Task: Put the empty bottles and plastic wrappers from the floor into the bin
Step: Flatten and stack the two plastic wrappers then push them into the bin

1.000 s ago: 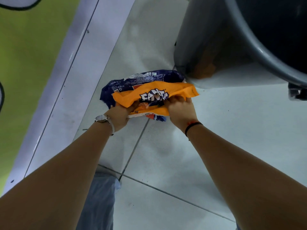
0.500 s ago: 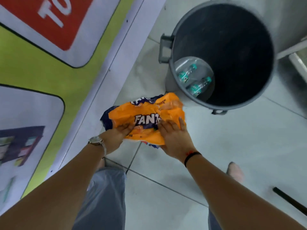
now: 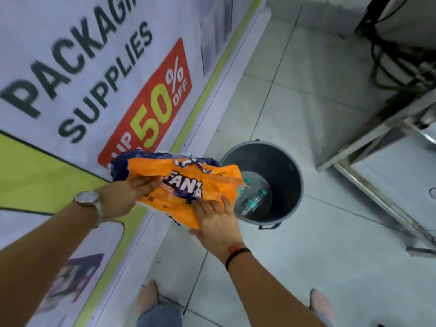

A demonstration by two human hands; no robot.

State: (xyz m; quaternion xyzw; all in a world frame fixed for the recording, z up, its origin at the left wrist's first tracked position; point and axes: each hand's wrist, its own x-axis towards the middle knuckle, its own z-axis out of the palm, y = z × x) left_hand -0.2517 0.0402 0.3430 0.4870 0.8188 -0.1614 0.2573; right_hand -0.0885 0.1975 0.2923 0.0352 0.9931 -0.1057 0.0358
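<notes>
I hold a crumpled orange and blue plastic wrapper (image 3: 188,185) up in the air, just left of the bin. My left hand (image 3: 125,197), with a wristwatch, grips its left edge. My right hand (image 3: 215,223), with a black wristband, holds its lower right part. The dark grey round bin (image 3: 290,166) stands on the tiled floor to the right of the wrapper. Two clear bottles with teal caps (image 3: 253,201) lie at its bottom. The wrapper's right edge overlaps the bin's left rim in view.
A large printed banner (image 3: 94,79) covers the wall on the left. A metal table frame (image 3: 389,147) stands at the right, with black cables (image 3: 396,62) behind it. My two feet (image 3: 320,303) show on the tiles at the bottom.
I have risen from the floor, lifting the wrapper with both hands. The view has pulled back, so the bin now appears smaller and lower, with the wrapper beside its rim.
</notes>
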